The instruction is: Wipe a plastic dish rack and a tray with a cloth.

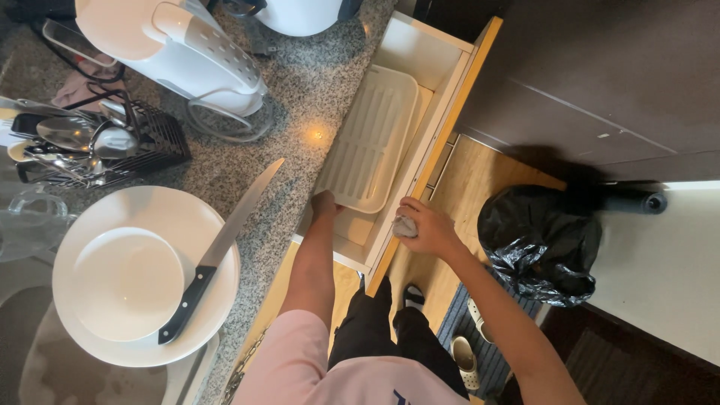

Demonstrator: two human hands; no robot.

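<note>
White tray (371,142) in open drawer (450,82), left hand (324,204) at near edge, right hand (424,225) on drawer front.

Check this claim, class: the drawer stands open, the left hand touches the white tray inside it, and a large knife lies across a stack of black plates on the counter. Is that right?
Not quite. In the head view the plates under the knife are white, not black. The rest holds: the drawer is open and the left hand touches the white tray inside it.
</note>
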